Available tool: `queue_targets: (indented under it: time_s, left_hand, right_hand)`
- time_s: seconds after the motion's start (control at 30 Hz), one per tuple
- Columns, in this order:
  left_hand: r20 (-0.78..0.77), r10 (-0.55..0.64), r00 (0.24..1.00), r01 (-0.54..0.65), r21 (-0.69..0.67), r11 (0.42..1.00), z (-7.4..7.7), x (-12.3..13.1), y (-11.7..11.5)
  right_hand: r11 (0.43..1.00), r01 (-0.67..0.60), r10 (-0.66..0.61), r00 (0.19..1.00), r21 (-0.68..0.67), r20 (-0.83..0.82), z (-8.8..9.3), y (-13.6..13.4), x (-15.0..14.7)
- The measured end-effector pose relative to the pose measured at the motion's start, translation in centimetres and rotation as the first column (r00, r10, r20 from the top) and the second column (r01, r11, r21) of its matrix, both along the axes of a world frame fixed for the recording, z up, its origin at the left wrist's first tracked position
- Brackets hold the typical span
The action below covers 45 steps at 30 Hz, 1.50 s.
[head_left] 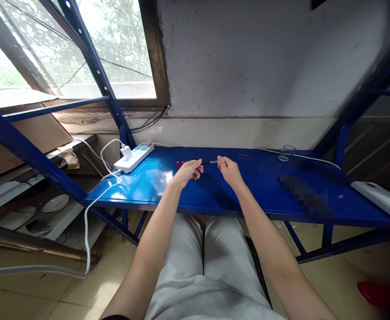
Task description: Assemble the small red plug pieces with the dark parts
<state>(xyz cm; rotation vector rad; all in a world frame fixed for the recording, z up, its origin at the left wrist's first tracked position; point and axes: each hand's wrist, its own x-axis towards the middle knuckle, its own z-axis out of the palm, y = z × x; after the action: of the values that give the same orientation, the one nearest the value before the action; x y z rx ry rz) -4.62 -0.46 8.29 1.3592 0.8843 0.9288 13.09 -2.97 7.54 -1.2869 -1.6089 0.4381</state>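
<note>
Hands: left hand [188,171] and right hand [228,170] meet close together just above the blue desk [154,182], each pinching one end of a slim dark rod [210,162].
Left hand: fingers curled, thumb and fingertips closed on the rod's left end.
Right hand: thumb and forefinger closed on the rod's right end, the other fingers folded.
Rod: lies level between the two hands and appears to be held clear of the desk; what kind of tool it is cannot be told.
Behind the left hand: small red object [180,165] on the desk, partly hidden by the fingers.
Left of the hands: white power strip [135,157] with a white plug [126,152] in it; a white cable [91,209] drops over the desk edge towards the floor.
Beyond the right hand: short row of small dark pieces [244,157] near the wall.
Right of the hands: clear glass [287,153] farther along, and a white device [381,201] at the far end.
Below the hands: the person's lap in light trousers [195,266].
</note>
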Motion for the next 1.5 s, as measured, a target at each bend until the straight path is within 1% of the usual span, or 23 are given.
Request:
queue_targets:
  time_s: [0.1,0.2,0.23,0.3,0.4,0.53,0.7,0.87,1.13,1.23,1.33,1.5]
  left_hand:
    - [-0.054,0.011,0.998,-0.006,0.081,0.997,-0.1,-0.8,0.1]
    - [-0.096,0.053,0.994,-0.04,0.127,0.991,-0.5,-1.2,0.2]
    - [-0.113,0.055,0.992,-0.039,0.136,0.99,-0.6,-1.2,0.2]
    - [-0.155,0.022,0.988,0.001,0.147,0.989,-0.8,-1.1,0.1]
    - [-0.183,-0.025,0.983,0.052,0.143,0.988,-1.2,-0.7,0.1]
    - [-0.15,0.027,0.988,0.0,0.173,0.985,-1.6,0.0,0.3]
    - [-0.128,0.048,0.991,-0.018,0.229,0.973,-1.5,0.8,0.6]
    - [-0.13,0.042,0.991,-0.002,0.291,0.957,-1.0,1.6,0.9]
    - [-0.167,0.036,0.985,0.02,0.321,0.947,-0.4,2.7,1.3]
    - [-0.199,0.038,0.979,0.03,0.329,0.944,-0.7,2.9,1.5]
    - [-0.226,0.046,0.973,0.035,0.343,0.939,-1.2,3.0,1.8]
    - [-0.26,0.058,0.964,0.052,0.397,0.916,-2.3,3.2,2.5]
  right_hand:
    - [1.0,-0.004,0.003,0.996,-0.013,-0.087,-0.3,0.3,0.9]
    - [1.0,-0.009,0.003,0.977,-0.025,-0.212,-0.7,0.7,1.5]
    - [0.999,-0.015,0.007,0.969,-0.029,-0.248,-0.8,0.8,1.6]
    - [0.998,-0.051,0.036,0.959,-0.045,-0.282,-1.1,1.0,1.6]
    - [0.982,-0.16,0.131,0.961,-0.104,-0.245,-1.2,0.8,1.4]
    - [0.935,-0.277,0.241,0.954,-0.219,-0.18,-1.1,0.4,1.2]
    - [0.903,-0.352,0.319,0.934,-0.248,-0.163,-1.0,0.7,1.3]
    - [0.902,-0.373,0.347,0.926,-0.216,-0.148,-1.0,1.3,1.2]
    - [0.926,-0.341,0.307,0.931,-0.165,-0.199,-1.4,1.9,1.5]
    - [0.929,-0.331,0.296,0.933,-0.168,-0.204,-1.5,2.0,1.6]
    - [0.928,-0.327,0.292,0.935,-0.177,-0.201,-1.6,2.1,1.7]
    - [0.931,-0.325,0.309,0.944,-0.166,-0.112,-2.1,2.6,2.0]
